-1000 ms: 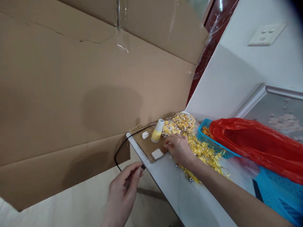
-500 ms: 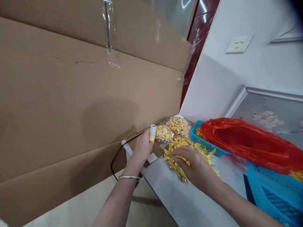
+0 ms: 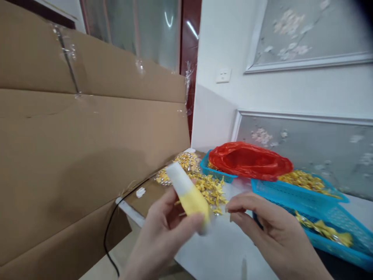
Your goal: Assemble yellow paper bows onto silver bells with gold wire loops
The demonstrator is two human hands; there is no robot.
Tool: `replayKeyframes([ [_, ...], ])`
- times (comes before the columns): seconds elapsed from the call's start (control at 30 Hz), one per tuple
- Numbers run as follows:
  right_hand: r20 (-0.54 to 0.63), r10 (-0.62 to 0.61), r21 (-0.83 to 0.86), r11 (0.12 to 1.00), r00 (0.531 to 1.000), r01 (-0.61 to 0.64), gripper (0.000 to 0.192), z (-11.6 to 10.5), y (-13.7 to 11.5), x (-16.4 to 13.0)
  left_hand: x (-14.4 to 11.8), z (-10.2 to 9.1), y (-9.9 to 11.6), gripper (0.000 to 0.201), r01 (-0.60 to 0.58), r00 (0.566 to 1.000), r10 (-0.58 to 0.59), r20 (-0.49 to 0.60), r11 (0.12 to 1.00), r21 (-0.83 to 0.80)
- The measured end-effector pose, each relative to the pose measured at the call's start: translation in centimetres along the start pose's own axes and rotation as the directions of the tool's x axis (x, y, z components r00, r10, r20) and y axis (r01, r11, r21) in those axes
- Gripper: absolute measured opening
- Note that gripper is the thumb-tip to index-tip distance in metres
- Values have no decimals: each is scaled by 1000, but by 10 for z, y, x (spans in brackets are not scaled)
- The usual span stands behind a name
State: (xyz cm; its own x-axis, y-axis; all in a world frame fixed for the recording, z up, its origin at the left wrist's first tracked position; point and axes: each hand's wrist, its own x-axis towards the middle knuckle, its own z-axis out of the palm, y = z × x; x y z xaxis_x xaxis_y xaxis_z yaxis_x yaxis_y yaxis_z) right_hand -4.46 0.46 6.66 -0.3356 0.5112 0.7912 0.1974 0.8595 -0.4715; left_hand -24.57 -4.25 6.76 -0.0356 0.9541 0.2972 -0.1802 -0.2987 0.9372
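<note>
My left hand [image 3: 167,233] is wrapped round a white-and-yellow tube [image 3: 190,193], held tilted in front of me; its lower end is blurred. To the right of it, my right hand [image 3: 271,229] hovers over the table, thumb and fingertips drawn together in a pinch. Anything between those tips is too small to make out. Behind the tube lies a loose heap of yellow ribbon bows [image 3: 211,190], some with small silvery bells. Farther back are clear bags of yellow-and-silver pieces [image 3: 186,160], partly hidden by the tube.
A large cardboard sheet [image 3: 96,136] stands along the left, a black cable [image 3: 106,237] by its foot. On the white table [image 3: 221,249], blue baskets [image 3: 294,194] with yellow bows stand at the right. A red plastic bag [image 3: 250,161] lies over the rear basket.
The tube has come up and nearer to me in my left hand. My right hand has left the bow heap and moved right. The view has turned rightward, showing more baskets.
</note>
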Motion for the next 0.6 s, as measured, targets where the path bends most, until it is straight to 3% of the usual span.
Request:
replayKeyframes([
  [0.13, -91, -81, -97, 993, 993, 72, 15, -46, -18, -22, -12, 67, -6, 46, 120, 985, -95, 143, 977, -179],
  [0.33, -149, -27, -212, 977, 989, -5, 19, -113, -23, -74, -18, 150, -25, 44, 202, 944, -152, 293, 968, -150],
  [0.43, -174, 27, -221, 973, 984, -65, 23, -140, -23, -94, -19, 183, -32, 35, 135, 944, -103, 312, 987, -84],
  [0.6, -208, -52, -286, 958, 977, -10, 28, -165, -23, -101, -19, 213, -39, 34, 79, 931, -88, 353, 996, 40],
])
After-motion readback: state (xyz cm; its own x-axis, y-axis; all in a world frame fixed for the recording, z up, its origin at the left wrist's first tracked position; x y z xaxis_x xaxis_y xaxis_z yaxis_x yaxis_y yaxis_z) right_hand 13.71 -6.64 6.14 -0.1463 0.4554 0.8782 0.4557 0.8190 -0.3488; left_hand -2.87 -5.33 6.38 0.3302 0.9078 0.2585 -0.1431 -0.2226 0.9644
